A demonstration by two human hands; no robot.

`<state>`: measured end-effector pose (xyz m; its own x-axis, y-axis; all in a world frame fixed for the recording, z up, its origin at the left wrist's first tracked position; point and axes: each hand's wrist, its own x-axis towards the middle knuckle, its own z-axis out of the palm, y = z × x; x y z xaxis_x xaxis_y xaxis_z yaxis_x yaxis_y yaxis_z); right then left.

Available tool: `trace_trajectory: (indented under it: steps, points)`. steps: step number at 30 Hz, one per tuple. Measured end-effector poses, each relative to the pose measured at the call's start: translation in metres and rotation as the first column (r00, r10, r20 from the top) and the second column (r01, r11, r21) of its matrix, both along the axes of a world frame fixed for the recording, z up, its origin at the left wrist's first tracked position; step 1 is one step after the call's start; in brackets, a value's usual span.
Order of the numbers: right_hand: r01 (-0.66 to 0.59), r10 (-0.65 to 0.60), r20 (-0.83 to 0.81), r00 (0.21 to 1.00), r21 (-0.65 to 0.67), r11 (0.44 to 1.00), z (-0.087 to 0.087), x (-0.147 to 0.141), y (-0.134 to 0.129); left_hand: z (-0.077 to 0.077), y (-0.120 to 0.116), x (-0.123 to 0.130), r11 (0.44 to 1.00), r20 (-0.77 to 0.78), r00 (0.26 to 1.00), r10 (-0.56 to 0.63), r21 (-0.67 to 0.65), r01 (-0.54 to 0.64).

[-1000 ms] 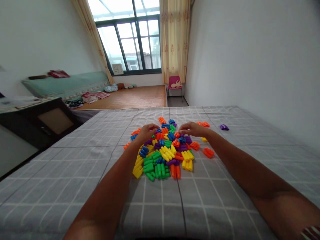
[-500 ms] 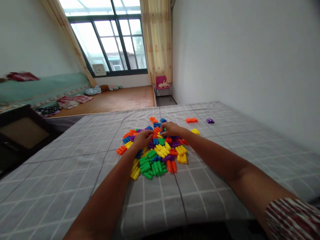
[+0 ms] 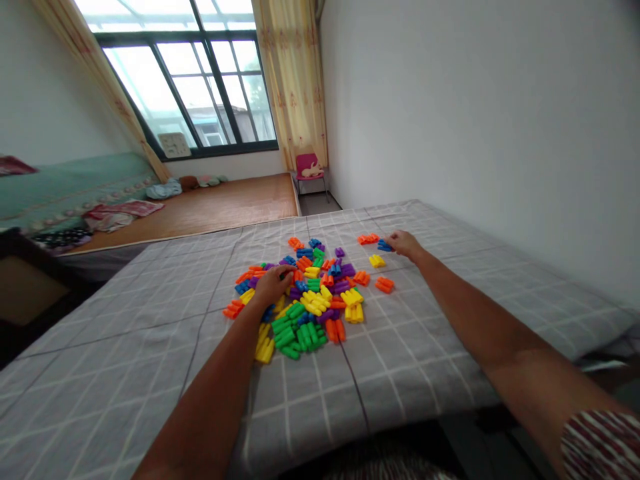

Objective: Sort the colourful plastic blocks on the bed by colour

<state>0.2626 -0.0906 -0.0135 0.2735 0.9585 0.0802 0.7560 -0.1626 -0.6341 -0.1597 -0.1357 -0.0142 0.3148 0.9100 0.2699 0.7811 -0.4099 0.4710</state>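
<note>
Head view: a blue block (image 3: 384, 245) is pinched by the right hand (image 3: 405, 245), two o'clock from the pile (image 3: 315, 303); at ten, the left hand (image 3: 273, 285)'s grip cannot be told; cloth (image 3: 400, 347) is spread at three, edged at six.

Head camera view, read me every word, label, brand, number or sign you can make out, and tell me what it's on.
No readable text.
White square clock-like object by the dark-framed window: marks too small and blurred to read.
Multicoloured plastic pieces heaped on the grey checked cloth, and the blue ridged plastic piece at the right hand: no lettering visible.
</note>
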Motion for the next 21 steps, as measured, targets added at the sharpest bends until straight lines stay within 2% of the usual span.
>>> trace_trajectory:
  steps: [3, 7, 10, 13, 15, 17, 19, 21]
  points:
    - [0.003, 0.0, 0.128, 0.992, -0.023, 1.0, -0.017, 0.013, -0.006, 0.0, 0.002, -0.002, 1.0, -0.011, 1.0, -0.006, -0.009, 0.006]
    - [-0.015, 0.004, 0.275, 0.962, 0.039, 0.999, -0.028, 0.023, -0.009, -0.003, 0.005, -0.006, 1.0, -0.013, 1.0, 0.007, -0.007, -0.007]
    - [-0.05, 0.029, 0.213, 0.977, 0.093, 0.994, -0.032, 0.03, -0.009, -0.006, 0.008, -0.008, 1.0, -0.014, 1.0, -0.001, -0.001, 0.001]
    - [-0.203, 0.204, 0.011, 0.979, 0.135, 0.97, -0.035, 0.033, -0.01, -0.006, 0.009, -0.01, 1.0, -0.011, 1.0, -0.002, -0.002, 0.002]
    - [-0.358, 0.371, -0.077, 0.926, 0.138, 0.923, -0.035, 0.033, -0.013, -0.006, 0.008, -0.01, 1.0, -0.002, 1.0, 0.004, -0.012, -0.004]
    - [-0.484, 0.496, -0.078, 0.865, 0.132, 0.865, -0.034, 0.033, -0.016, -0.005, 0.008, -0.01, 1.0, 0.008, 1.0, 0.009, -0.026, -0.008]
    - [-0.545, 0.552, -0.044, 0.833, 0.109, 0.831, -0.033, 0.033, -0.018, -0.005, 0.008, -0.011, 0.999, 0.015, 1.0, 0.007, -0.033, -0.006]
    - [-0.524, 0.526, -0.019, 0.85, 0.057, 0.85, -0.032, 0.033, -0.019, -0.005, 0.008, -0.01, 1.0, 0.012, 1.0, 0.005, -0.029, -0.004]
